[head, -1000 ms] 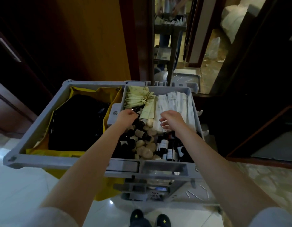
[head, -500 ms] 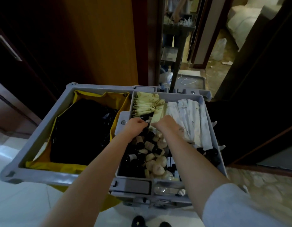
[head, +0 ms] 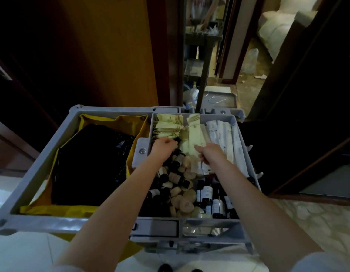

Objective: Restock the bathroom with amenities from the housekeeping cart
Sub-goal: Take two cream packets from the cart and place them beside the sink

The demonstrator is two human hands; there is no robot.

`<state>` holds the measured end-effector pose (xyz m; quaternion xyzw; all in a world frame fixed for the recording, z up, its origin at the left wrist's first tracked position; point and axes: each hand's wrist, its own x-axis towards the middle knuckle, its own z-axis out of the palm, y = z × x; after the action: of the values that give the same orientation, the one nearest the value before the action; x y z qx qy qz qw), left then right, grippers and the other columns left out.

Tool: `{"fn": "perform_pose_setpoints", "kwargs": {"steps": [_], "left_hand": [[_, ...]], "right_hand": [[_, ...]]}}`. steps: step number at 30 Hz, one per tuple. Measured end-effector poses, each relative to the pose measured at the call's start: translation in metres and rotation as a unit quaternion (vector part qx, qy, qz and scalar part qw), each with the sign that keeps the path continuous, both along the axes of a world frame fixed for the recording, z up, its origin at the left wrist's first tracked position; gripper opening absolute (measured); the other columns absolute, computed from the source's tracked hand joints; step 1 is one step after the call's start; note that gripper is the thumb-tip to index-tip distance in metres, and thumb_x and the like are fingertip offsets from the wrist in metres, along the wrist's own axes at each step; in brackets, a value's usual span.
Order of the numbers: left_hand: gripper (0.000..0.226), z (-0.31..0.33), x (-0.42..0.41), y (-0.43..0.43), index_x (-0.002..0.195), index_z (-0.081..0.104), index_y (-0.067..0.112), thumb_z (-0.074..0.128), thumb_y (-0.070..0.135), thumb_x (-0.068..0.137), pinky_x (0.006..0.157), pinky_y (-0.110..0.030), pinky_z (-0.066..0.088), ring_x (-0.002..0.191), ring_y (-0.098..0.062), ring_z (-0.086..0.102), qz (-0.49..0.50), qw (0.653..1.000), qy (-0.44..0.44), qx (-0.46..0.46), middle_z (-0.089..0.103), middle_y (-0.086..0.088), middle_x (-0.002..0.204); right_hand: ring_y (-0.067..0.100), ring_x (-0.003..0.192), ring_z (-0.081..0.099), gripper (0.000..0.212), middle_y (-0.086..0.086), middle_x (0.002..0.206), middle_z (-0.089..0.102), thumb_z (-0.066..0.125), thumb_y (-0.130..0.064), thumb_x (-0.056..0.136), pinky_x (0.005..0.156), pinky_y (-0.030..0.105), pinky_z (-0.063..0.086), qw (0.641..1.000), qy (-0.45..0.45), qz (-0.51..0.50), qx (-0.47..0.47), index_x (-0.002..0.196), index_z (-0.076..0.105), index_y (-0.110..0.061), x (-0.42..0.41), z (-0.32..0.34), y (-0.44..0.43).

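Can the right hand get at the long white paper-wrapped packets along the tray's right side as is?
Probably yes. The right hand sits in the grey plastic tray beside the long white paper-wrapped packets; they lie uncovered on top, though its fingers already seem to grip a cream packet.

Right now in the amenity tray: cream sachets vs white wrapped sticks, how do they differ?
Colour: the cream sachets are yellowish, the white wrapped sticks plain white.
Shape: the sachets are short and flat, the sticks long and narrow.
Place: the sachets sit at the tray's far left, by the left hand; the sticks lie along its right side, by the right hand.
Shared: both are paper-wrapped, printed, and stacked in the far half.
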<state>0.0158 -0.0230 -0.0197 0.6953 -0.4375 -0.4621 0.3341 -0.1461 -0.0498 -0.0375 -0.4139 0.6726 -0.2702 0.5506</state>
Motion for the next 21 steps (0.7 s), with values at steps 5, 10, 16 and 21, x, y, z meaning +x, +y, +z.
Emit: {"fn": "perform_pose_setpoints", "kwargs": {"steps": [5,10,16,21], "left_hand": [[0.020,0.010,-0.029,-0.002,0.091,0.057,0.019,0.055,0.039,0.091,0.072,-0.030,0.042,0.074,-0.014,0.051,0.026,0.995,0.095,-0.005,0.054,0.002,0.079],[0.023,0.007,-0.036,0.001,0.078,0.065,0.018,0.059,0.037,0.088,0.075,-0.034,0.051,0.084,-0.026,0.061,0.058,0.989,0.132,-0.017,0.065,-0.008,0.086],[0.019,0.008,-0.026,0.008,0.082,0.065,0.017,0.055,0.028,0.093,0.083,-0.032,0.051,0.082,-0.011,0.060,0.073,0.986,0.147,-0.033,0.064,0.007,0.082],[0.032,0.011,-0.010,0.015,0.071,0.053,0.015,0.047,0.035,0.095,0.072,-0.036,0.041,0.078,-0.022,0.051,0.113,0.990,0.074,-0.047,0.053,-0.007,0.079]], "right_hand": [[0.010,0.046,0.053,0.027,0.004,0.067,0.058,0.070,-0.026,0.083,0.052,0.027,0.043,0.991,-0.004,0.095,-0.090,0.103,0.060,-0.011,-0.016,0.008,0.030],[0.011,0.053,0.059,0.028,0.009,0.070,0.063,0.062,-0.032,0.089,0.060,0.028,0.053,0.978,0.026,0.180,-0.107,0.086,0.063,-0.005,-0.015,0.016,0.041],[0.019,0.085,0.062,0.040,0.002,0.100,0.067,0.043,-0.046,0.096,0.091,0.040,0.049,0.989,-0.065,0.120,-0.056,0.117,0.062,-0.017,-0.009,0.012,0.050],[0.011,0.065,0.053,0.031,0.002,0.080,0.061,0.042,-0.037,0.098,0.062,0.023,0.044,0.992,-0.073,0.052,-0.087,0.107,0.062,-0.016,0.001,0.014,0.052]]}}
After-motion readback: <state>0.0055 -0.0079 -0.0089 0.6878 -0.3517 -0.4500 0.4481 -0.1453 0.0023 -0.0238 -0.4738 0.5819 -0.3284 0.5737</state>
